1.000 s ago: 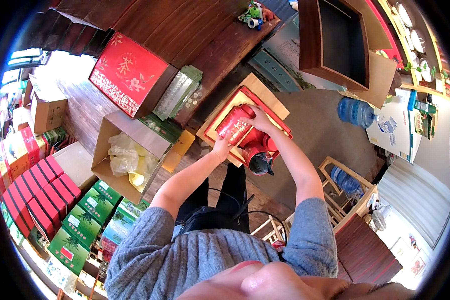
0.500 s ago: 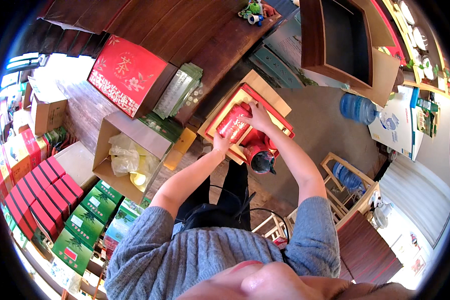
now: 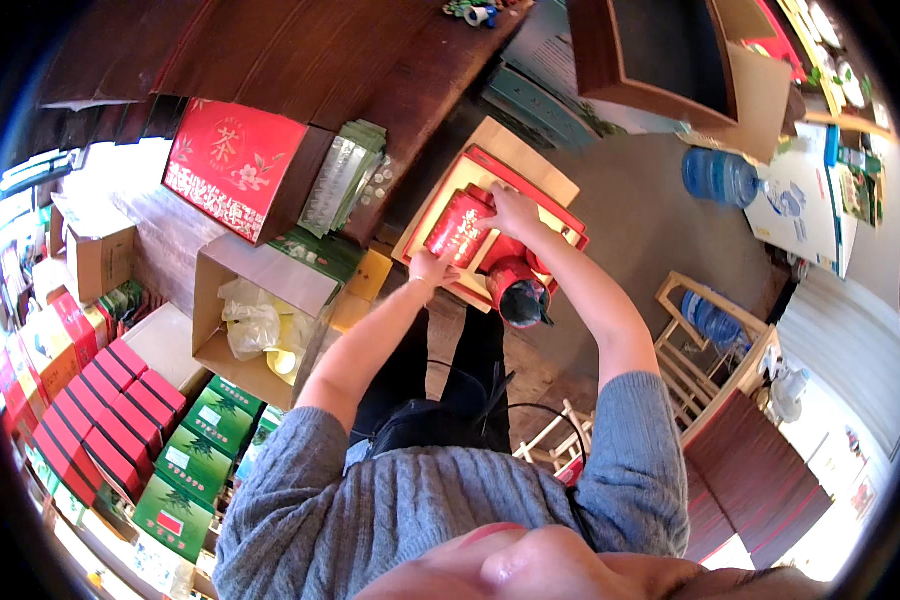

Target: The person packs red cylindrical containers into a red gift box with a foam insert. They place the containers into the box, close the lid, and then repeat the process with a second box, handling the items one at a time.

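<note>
A red tea canister (image 3: 457, 228) with gold lettering lies slanted at the left side of a red gift box (image 3: 566, 217) with a pale yellow insert. My left hand (image 3: 432, 268) grips its lower end, fingers against the side. Around its upper end my right hand (image 3: 513, 214) is closed. Beside it, in the right part of the box, sits a second red canister (image 3: 508, 277). This one is open toward me, with a dark crumpled bag (image 3: 524, 303) showing in its mouth. My right forearm covers part of the box's right side.
The gift box rests on a light wooden surface (image 3: 530, 150). Left of it stand an open carton (image 3: 210, 345) with plastic bags, a large red box (image 3: 232, 160) and green packets (image 3: 342, 185). Stacked red and green boxes (image 3: 195, 450) fill the lower left. A blue water bottle (image 3: 715, 177) stands right.
The whole view has shifted a little, with the box now slightly higher in it. Both hands stay on the canister, which keeps nearly the same place in the box.
</note>
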The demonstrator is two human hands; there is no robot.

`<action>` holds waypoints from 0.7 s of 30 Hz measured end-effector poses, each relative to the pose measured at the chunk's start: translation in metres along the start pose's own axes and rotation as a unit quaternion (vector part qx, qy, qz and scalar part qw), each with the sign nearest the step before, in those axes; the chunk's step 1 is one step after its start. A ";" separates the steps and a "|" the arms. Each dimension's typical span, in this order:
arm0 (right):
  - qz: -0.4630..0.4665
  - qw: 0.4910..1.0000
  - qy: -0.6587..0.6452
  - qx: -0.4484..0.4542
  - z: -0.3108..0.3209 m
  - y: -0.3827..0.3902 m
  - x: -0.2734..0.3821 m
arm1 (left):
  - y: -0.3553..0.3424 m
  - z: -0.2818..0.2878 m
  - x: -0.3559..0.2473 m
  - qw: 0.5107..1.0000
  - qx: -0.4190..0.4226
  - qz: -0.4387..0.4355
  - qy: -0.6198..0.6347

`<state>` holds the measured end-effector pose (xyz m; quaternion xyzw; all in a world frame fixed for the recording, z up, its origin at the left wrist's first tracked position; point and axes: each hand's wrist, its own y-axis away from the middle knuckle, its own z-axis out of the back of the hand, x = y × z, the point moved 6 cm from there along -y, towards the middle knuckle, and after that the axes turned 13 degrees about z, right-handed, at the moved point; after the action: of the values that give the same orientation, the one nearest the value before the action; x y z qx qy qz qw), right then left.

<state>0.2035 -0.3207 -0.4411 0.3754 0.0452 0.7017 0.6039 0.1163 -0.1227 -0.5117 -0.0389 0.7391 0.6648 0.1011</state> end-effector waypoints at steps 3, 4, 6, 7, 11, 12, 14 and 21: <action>0.071 0.985 -0.120 -0.103 0.006 0.019 -0.007 | 0.002 0.009 -0.002 0.965 0.013 0.070 -0.253; 0.051 0.962 -0.215 -0.162 0.016 0.039 -0.009 | 0.023 0.004 -0.017 0.927 0.015 -0.010 -0.374; 0.011 0.868 -0.384 -0.315 0.012 0.098 -0.031 | 0.072 -0.022 -0.053 0.859 -0.031 -0.199 -0.470; -0.007 0.801 -0.458 -0.386 0.005 0.132 -0.039 | 0.095 -0.039 -0.064 0.811 -0.050 -0.290 -0.506; -0.006 0.799 -0.302 -0.520 -0.021 0.243 0.002 | 0.158 -0.123 -0.068 0.684 0.201 -0.495 -0.497; -0.007 0.818 -0.297 -0.493 -0.030 0.252 0.014 | 0.153 -0.136 -0.055 0.654 0.233 -0.500 -0.517; -0.059 0.841 -0.243 -0.479 -0.047 0.257 0.029 | 0.145 -0.150 -0.039 0.604 0.240 -0.532 -0.543; -0.081 0.790 -0.281 -0.539 -0.098 0.244 0.009 | 0.130 -0.130 -0.026 0.613 0.189 -0.540 -0.545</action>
<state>-0.0520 -0.3401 -0.3804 0.1649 -0.4818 0.4241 0.7489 0.1045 -0.2391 -0.3670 -0.0421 0.5026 0.2350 0.8309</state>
